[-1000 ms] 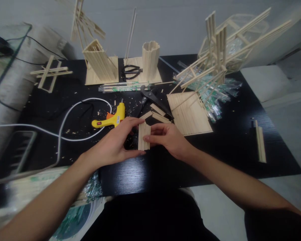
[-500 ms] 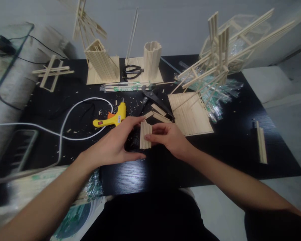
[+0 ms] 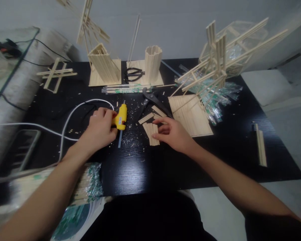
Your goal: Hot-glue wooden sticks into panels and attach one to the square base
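My left hand (image 3: 101,125) is closed around the handle of a yellow glue gun (image 3: 121,117), which lies on the black table. A translucent glue stick (image 3: 120,139) pokes out of its back end toward me. Between thumb and fingers, my right hand (image 3: 172,134) grips the right side of a small panel of short wooden sticks (image 3: 152,134) laid side by side. Just behind this panel are several loose short wooden strips (image 3: 145,118), and black pliers (image 3: 150,97) lie open beyond them.
Wooden stick towers (image 3: 153,63) on square bases stand along the back. A stick frame model rises from a wooden base (image 3: 190,115) at the right. A white cable (image 3: 65,124) loops on the left. Short sticks (image 3: 261,147) lie far right; bagged sticks (image 3: 85,187) sit front left.
My left hand has moved left from beside the stick panel and taken hold of the glue gun's handle. The panel, still in my right hand, has tilted and shifted slightly right.
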A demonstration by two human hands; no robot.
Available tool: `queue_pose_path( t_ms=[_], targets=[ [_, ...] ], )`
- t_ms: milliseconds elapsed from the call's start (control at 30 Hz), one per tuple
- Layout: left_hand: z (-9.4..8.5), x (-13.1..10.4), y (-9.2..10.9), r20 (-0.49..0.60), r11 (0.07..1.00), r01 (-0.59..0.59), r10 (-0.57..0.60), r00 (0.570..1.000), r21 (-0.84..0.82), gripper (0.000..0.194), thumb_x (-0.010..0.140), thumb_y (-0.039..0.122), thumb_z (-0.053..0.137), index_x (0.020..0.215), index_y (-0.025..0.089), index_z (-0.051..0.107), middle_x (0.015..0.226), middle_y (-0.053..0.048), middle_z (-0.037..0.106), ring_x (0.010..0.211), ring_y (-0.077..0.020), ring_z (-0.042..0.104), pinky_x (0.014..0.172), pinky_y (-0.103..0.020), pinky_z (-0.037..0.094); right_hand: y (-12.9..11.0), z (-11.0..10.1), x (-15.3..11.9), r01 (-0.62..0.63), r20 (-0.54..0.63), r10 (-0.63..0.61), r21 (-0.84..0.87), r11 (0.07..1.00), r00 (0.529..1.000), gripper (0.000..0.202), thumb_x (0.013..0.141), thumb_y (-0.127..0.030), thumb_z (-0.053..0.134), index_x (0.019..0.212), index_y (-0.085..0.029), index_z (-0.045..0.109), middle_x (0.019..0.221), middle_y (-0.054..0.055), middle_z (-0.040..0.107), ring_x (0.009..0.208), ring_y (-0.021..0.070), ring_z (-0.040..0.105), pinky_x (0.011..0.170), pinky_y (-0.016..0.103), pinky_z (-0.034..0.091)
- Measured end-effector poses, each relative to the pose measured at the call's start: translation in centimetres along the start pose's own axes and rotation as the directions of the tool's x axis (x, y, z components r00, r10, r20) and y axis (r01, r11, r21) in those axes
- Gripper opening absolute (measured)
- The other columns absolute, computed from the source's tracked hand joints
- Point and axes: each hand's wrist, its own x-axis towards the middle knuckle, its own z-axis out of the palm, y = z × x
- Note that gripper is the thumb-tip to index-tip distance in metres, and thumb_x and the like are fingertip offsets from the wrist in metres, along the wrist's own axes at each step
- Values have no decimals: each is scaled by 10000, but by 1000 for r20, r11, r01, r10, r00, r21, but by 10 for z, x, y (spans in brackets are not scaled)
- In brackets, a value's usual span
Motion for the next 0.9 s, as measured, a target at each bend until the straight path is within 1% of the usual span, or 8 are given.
queue_pose_path(
  t_ms=[100,233,367,467,533,700,767,900],
  targets=[
    [3,-1,-3,-35,999,-19,18,999,-31,407,782,246,609,1178,153,621,1176,-192,583,1091,-405,592,967,-611,532,-3,-5,-1,-1,32,1,-27,1000,999,402,738,-262,849,1093,-205,670,743,-6,713,707,200,713,732,392,585],
    [-2,-2,-2,-69,988,-13,3,998,-152,367,794,234,617,1157,180,602,1179,-154,552,1065,-347,612,996,-548,547,-5,-5,-3,-21,85,21,7,1000,996,398,739,-263,856,1082,-207,664,778,6,723,740,208,726,728,384,586],
    [-13,-3,7,-128,969,56,-89,988,-240,379,819,254,629,1188,188,571,1228,-156,538,1025,-332,618,930,-523,554,-5,6,-8,-32,200,15,81,996,980,409,721,-247,872,1072,-200,667,755,-23,692,722,171,703,733,348,576],
    [-17,-2,13,-211,949,54,-124,970,-311,330,824,284,655,1132,202,573,1141,-126,571,1029,-322,603,903,-484,534,-3,20,-16,-57,286,25,103,993,958,397,735,-238,863,1083,-197,675,776,-25,702,731,153,698,744,328,571],
    [-18,-2,15,-228,932,65,-154,961,-356,304,828,306,662,1102,207,577,1045,-94,594,962,-285,601,838,-433,524,1,29,-20,-34,262,7,100,994,965,372,751,-218,842,1084,-197,678,779,-27,706,737,149,698,760,326,576],
    [-18,-5,18,-182,847,91,-215,960,-524,315,814,377,705,1070,229,595,896,-28,615,729,-185,543,623,-326,435,5,34,-22,86,83,-85,-6,996,993,342,787,-212,803,1106,-223,681,769,-33,699,728,167,708,777,359,600],
    [-19,-7,20,-170,829,93,-221,960,-551,316,824,407,703,1066,231,602,882,-16,616,692,-165,525,600,-314,411,5,32,-20,103,42,-101,-44,994,994,346,796,-219,801,1122,-231,685,771,-29,704,731,175,713,788,375,608],
    [-19,-8,22,-184,862,69,-184,966,-503,283,903,477,661,1037,232,622,815,3,595,667,-155,509,606,-315,397,3,26,-18,82,41,-81,-27,996,996,389,780,-235,843,1139,-225,694,767,-19,724,743,188,729,808,395,622]
  ],
)
